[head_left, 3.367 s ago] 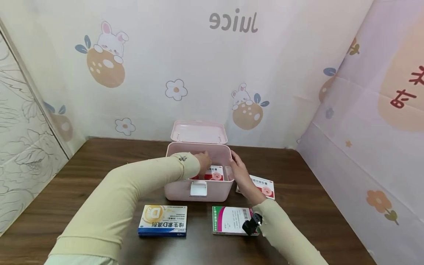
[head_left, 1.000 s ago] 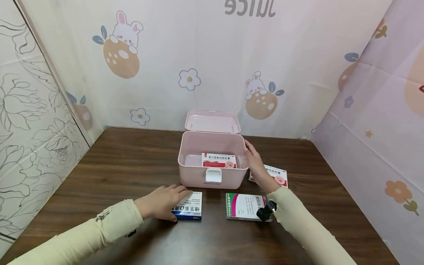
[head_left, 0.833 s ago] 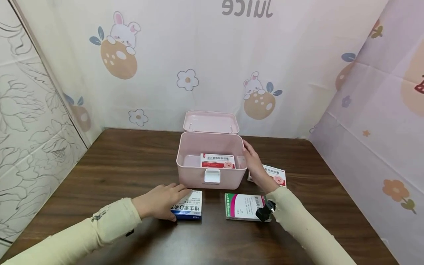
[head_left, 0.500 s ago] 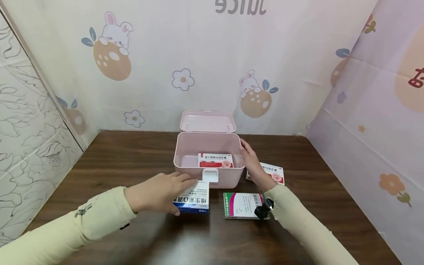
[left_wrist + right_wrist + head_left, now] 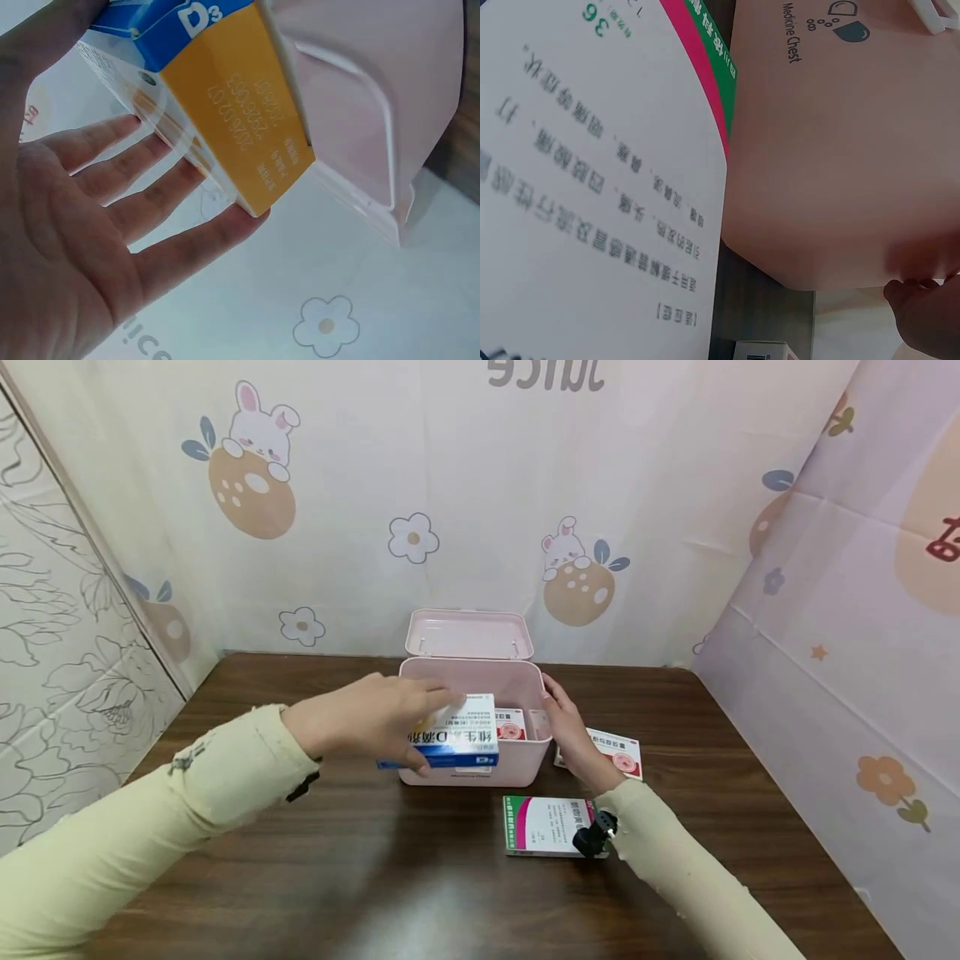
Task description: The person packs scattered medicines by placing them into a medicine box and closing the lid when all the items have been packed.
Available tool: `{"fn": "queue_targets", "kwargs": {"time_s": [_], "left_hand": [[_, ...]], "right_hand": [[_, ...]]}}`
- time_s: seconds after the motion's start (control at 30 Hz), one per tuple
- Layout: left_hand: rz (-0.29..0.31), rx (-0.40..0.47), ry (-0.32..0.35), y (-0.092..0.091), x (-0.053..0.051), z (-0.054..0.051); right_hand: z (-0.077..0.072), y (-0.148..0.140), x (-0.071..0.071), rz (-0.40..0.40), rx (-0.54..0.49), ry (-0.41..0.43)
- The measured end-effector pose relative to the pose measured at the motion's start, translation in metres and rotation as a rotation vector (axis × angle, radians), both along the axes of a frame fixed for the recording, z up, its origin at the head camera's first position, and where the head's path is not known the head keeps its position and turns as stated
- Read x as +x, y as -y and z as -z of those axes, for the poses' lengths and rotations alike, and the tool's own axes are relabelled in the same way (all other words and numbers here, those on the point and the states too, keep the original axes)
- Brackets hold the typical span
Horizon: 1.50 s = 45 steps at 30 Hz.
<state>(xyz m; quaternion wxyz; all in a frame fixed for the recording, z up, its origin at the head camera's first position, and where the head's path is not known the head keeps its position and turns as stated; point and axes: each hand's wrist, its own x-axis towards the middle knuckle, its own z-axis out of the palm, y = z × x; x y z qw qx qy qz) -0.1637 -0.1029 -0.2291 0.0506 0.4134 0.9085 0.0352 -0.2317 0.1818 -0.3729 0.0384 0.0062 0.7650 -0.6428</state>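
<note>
Clearly off the counter, the blue-and-white box hung tilted before the left front of the pink chest, hiding part of its front wall. Its long axis ran roughly from 9 to 3 o'clock in the head view, the blue edge facing 6, and the chest's open mouth lay close by toward 1; how much of the box was above that mouth could not be told.

The left hand was the nearer and held it from the 9 o'clock end: the fingers lay along one side and the thumb along the other, pinching it, so the box pointed away from them toward 3.

The right hand touched the chest's 3 o'clock wall at the rim; whether its fingers curled there was unclear. Inside stood a red-and-white carton. Behind, the lid leaned open at 12. A green-edged packet lay toward 5 from the chest, and a second red-and-white carton just past 3.
</note>
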Motion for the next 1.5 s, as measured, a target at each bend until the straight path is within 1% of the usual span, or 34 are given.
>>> {"fn": "queue_targets", "kwargs": {"time_s": [0.07,0.27,0.43,0.57,0.7,0.83,0.97,1.17,1.27,1.4,1.5], "left_hand": [[-0.01,-0.003,0.009,-0.005,-0.007,-0.005],[-0.008,-0.02,0.05,-0.022,-0.03,-0.013],[-0.014,-0.023,0.061,-0.037,-0.049,-0.017],[-0.021,-0.031,0.078,-0.048,-0.064,-0.016],[-0.028,-0.028,0.103,-0.056,-0.077,-0.009],[-0.062,-0.027,0.142,-0.065,-0.091,0.006],[-0.079,-0.055,0.151,-0.074,-0.102,0.02],[-0.09,-0.101,0.141,-0.083,-0.113,0.035],[-0.104,-0.111,0.145,-0.087,-0.116,0.041],[-0.103,-0.097,0.17,-0.096,-0.121,0.049],[-0.082,-0.093,0.192,-0.102,-0.124,0.056]], "right_hand": [[0.0,0.0,0.0,0.004,-0.002,0.0],[0.002,-0.001,0.001,-0.001,-0.013,-0.006],[0.003,-0.001,0.002,-0.008,-0.01,-0.03],[0.003,0.0,0.001,0.003,-0.005,-0.023],[0.002,-0.001,0.002,0.02,-0.008,-0.01],[0.001,0.0,0.002,0.025,-0.009,-0.002],[0.002,0.002,0.001,0.032,-0.009,-0.008],[0.002,0.009,0.0,0.026,-0.019,-0.015],[0.002,0.011,-0.001,0.013,-0.039,-0.039],[0.002,0.007,-0.001,0.026,-0.03,-0.031],[0.003,0.004,0.001,0.041,-0.006,-0.01]]}}
